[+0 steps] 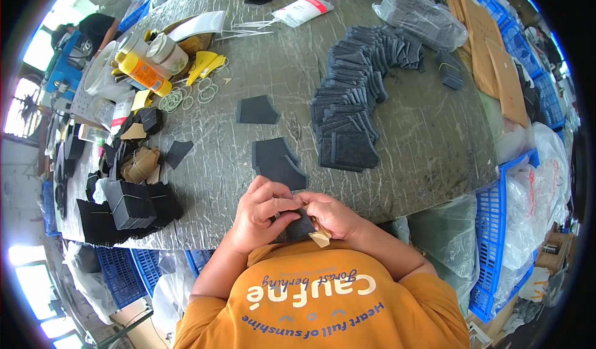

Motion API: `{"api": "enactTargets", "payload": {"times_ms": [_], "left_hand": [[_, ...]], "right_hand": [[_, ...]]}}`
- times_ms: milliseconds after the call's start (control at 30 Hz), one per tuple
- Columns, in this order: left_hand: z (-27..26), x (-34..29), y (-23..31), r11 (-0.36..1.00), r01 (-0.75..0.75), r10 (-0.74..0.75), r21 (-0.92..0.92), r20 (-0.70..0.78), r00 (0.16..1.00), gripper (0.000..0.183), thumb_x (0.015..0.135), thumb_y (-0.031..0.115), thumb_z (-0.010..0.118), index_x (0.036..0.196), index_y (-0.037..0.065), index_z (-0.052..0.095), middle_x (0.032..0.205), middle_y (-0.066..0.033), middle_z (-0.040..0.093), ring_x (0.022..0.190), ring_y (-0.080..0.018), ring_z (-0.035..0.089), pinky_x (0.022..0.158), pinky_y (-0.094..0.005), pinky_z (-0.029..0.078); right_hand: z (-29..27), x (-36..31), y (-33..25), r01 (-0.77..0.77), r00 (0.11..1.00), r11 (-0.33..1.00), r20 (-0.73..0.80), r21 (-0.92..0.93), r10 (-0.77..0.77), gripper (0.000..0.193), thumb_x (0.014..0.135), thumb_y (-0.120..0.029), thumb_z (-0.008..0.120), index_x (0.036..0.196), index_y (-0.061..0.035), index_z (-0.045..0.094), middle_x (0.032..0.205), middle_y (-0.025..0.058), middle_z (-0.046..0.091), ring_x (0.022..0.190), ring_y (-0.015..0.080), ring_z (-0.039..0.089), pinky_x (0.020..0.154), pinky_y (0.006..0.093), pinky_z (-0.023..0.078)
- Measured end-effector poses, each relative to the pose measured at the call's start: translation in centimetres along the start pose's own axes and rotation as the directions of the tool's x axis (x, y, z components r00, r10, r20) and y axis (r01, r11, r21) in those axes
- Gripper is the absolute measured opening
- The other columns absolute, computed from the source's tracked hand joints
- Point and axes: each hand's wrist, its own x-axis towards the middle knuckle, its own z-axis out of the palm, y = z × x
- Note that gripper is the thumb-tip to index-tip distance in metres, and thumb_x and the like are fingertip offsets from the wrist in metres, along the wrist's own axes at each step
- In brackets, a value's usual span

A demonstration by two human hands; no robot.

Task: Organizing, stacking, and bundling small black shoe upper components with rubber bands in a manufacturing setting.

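Dark piece [299, 228], between left grip [264, 211] and right grip [332, 215], tan strip [320, 237] alongside

One left hand [263, 210] and one right hand [330, 217] were over the near edge of the tabletop [434, 141], with one dark piece [300, 227]. Farther in lay one fanned row [349, 110], its pieces too many to count. Toward the left edge were one orange-and-yellow bottle [141, 71] and rubber bands [171, 99], uncountable; toward the far edge, one white packet [300, 11]; toward the right edge, one small banded bundle [449, 70].
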Motion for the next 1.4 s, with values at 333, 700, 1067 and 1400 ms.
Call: {"api": "enactTargets", "payload": {"times_ms": [333, 700, 1067, 1400], "left_hand": [[-3.1, -1.4, -5.2, 0.620, 0.624, -0.767, -0.475, -0.202, 0.609, 0.006, 0.076, 0.003, 0.068, 0.076, 0.004, 0.062, 0.070, 0.0020, 0.059, 0.058, -0.0037, 0.047, 0.052, -0.0189, 0.036], [-1.9, 0.4, -6.2, 0.491, 0.830, -0.851, -0.265, 0.056, 0.522, 0.004, 0.078, 0.006, 0.066, 0.078, 0.003, 0.063, 0.067, 0.0031, 0.059, 0.059, -0.0038, 0.049, 0.054, -0.0182, 0.036], [-1.9, 0.4, -6.4, 0.504, 0.837, -0.851, -0.213, 0.042, 0.523, 0.005, 0.078, 0.006, 0.065, 0.077, 0.001, 0.064, 0.067, 0.0022, 0.059, 0.061, -0.0045, 0.051, 0.056, -0.0185, 0.038], [-1.6, 0.2, -6.6, 0.519, 0.833, -0.845, -0.190, 0.032, 0.534, 0.007, 0.077, 0.007, 0.066, 0.078, 0.000, 0.064, 0.068, 0.0008, 0.061, 0.061, -0.0051, 0.052, 0.056, -0.0193, 0.040]], "right_hand": [[-4.4, -0.3, -2.6, 0.538, 0.840, 0.770, -0.291, 0.343, -0.458, 0.008, 0.090, -0.016, 0.045, 0.083, -0.0116, 0.045, 0.075, 0.0038, 0.051, 0.060, 0.0115, 0.047, 0.055, 0.0270, 0.045], [-5.2, -2.0, -2.4, 0.503, 0.778, 0.863, -0.462, 0.053, -0.425, 0.017, 0.086, -0.003, 0.057, 0.091, -0.0107, 0.043, 0.075, 0.0090, 0.059, 0.065, 0.0137, 0.057, 0.058, 0.0254, 0.051], [-4.3, -2.2, -2.3, 0.347, 0.848, 0.899, -0.320, -0.267, -0.423, 0.005, 0.091, -0.010, 0.054, 0.091, -0.0049, 0.053, 0.067, -0.0005, 0.051, 0.057, 0.0074, 0.046, 0.053, 0.0236, 0.040], [-1.7, -0.9, -0.3, 0.194, 0.754, -0.167, 0.256, -0.967, -0.605, 0.025, 0.078, -0.008, 0.059, 0.102, -0.0051, 0.063, 0.109, 0.0060, 0.061, 0.063, 0.0223, 0.061, 0.058, 0.0322, 0.051]]}}
